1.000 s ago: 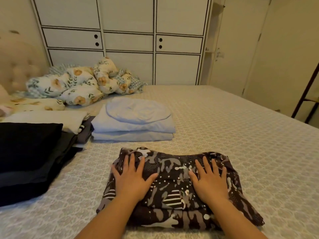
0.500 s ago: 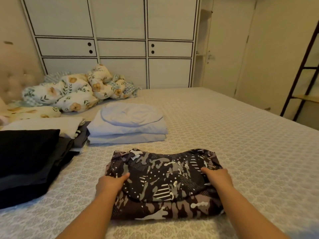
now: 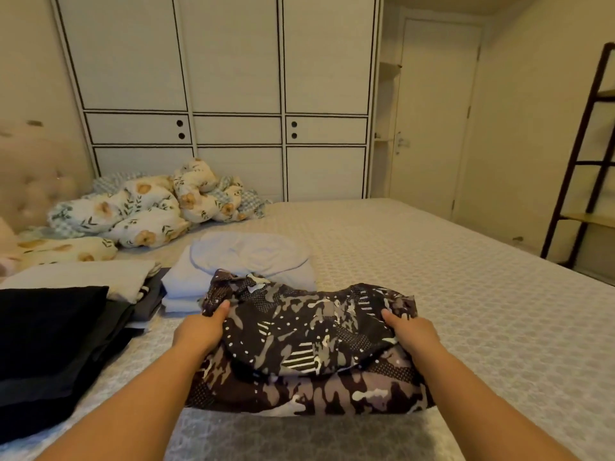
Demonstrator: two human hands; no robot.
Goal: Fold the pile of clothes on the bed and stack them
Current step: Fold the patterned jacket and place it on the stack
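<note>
Head cam, going left to right: far left there's a stack of dark folded clothes (image 3: 50,331) with a cream folded piece (image 3: 83,277) behind it, and a floral duvet (image 3: 133,207) bunched up near the headboard. Next over is a pale blue folded stack (image 3: 246,264).

Left hand (image 3: 199,331) grips the left edge of the folded camo garment (image 3: 306,347), thumb on top and fingers tucked under. Right hand (image 3: 412,334) does the same on the right edge. The bundle sits front and centre on the bed (image 3: 466,294), just in front of the blue stack, and looks slightly raised at the back edge, though I can't say for sure.

It's soft and light I'd guess, floppy enough to sag or unfold if held by one side, so both short ends with fingers underneath seems right. Its long axis runs left to right across the view, with the rounded folded edge facing away. Far right there's a dark ladder shelf (image 3: 585,154).
</note>
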